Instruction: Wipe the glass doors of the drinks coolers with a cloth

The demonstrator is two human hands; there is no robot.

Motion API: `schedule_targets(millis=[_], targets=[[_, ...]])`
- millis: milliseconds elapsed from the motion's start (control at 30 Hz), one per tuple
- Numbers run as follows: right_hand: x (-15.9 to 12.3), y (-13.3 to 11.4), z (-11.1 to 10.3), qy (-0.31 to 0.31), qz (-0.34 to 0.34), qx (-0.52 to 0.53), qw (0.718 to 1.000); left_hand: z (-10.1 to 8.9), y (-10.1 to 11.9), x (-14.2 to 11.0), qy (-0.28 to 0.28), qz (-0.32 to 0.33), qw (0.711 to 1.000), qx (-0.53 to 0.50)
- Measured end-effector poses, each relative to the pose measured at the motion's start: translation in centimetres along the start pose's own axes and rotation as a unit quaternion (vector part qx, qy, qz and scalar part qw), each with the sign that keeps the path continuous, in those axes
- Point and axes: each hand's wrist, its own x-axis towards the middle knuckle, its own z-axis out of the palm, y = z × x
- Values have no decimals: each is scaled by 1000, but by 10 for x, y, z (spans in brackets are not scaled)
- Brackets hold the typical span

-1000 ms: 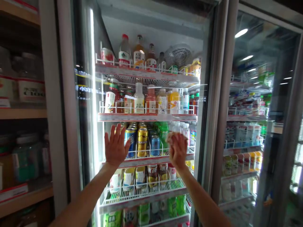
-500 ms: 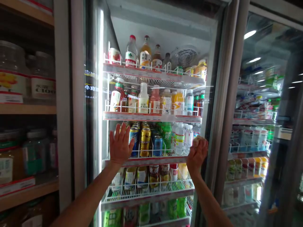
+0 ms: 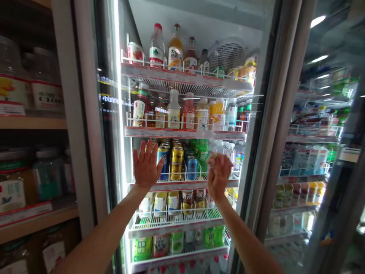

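Observation:
A closed glass door [image 3: 258, 85] stands in front of me, with faint reflections on it and lit drink shelves behind. My left hand [image 3: 146, 167] is spread against the glass, fingers up, holding nothing. Level with it on the right, my right hand [image 3: 219, 180] is closed round a crumpled, pale cloth [image 3: 213, 156] at the glass. The cloth's lower part is hidden by the fingers. Behind the glass, between the hands, are a gold can [image 3: 176, 163], a blue can [image 3: 192, 168] and a green bottle [image 3: 203, 154].
Metal door frames [image 3: 281, 110] run up on the right, beside another glass-fronted fridge [image 3: 310, 139]. To the left is a wooden shelf [image 3: 34, 122] with jars and bottles. Inside the fridge, several wire shelves [image 3: 185, 133] hold bottles and cans.
My right hand has moved left across the glass with the cloth, away from the right door frame. My left hand stays spread at nearly the same spot. The view has shifted slightly.

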Motion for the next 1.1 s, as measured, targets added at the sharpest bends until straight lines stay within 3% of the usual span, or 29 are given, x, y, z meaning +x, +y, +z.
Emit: schedule_targets(millis=[67, 133, 167, 267, 333, 400, 467, 500, 533, 600, 667, 700, 767, 833, 900, 933, 1033, 1100], targets=[[-7, -14, 0, -82, -101, 27, 991, -1, 0, 0, -6, -1, 1000, 1], [-9, -11, -3, -109, -142, 33, 983, -1, -1, 0, -11, -1, 1000, 4], [-6, -4, -4, -93, -127, 27, 987, -1, -1, 0, -13, -1, 1000, 5], [10, 16, -1, 11, 9, -8, 1000, 0, -1, -1, -16, -3, 1000, 0], [14, 10, 4, 42, 57, -18, 997, 0, -1, -1, -19, -6, 1000, -2], [9, -7, 7, -22, -25, 8, 999, -1, -1, -1, -20, -5, 1000, 6], [1, -17, 5, -118, -161, 42, 979, -1, -1, -1, -16, 3, 1000, 17], [0, -15, 3, -136, -193, 48, 971, -1, -1, -1, -13, 8, 1000, 21], [0, -7, 0, -126, -191, 45, 972, -1, -2, -1, -9, 13, 1000, 24], [6, 16, -5, -31, -86, 10, 996, 0, -2, -1, -1, 22, 999, 29], [10, 34, -7, 55, 20, -20, 998, 0, -2, -1, 6, 25, 999, 30], [8, 36, -7, 70, 47, -27, 996, 1, -2, -1, 7, 25, 999, 29], [-7, 25, -7, 29, 22, -19, 999, 1, -2, -1, 9, 22, 999, 25], [-26, 9, -10, -84, -91, 15, 992, 0, -2, -1, 8, 21, 999, 22], [-36, 7, -14, -158, -157, 35, 974, 0, -2, -1, 6, 18, 1000, 15], [-35, 14, -16, -157, -149, 34, 976, 0, -2, -1, 6, 16, 1000, 9], [-10, 41, -15, -53, -11, 4, 999, 0, -2, -1, 8, 13, 1000, -4], [7, 42, -10, -33, 34, 2, 999, 1, -2, -1, 11, 13, 1000, -6]])
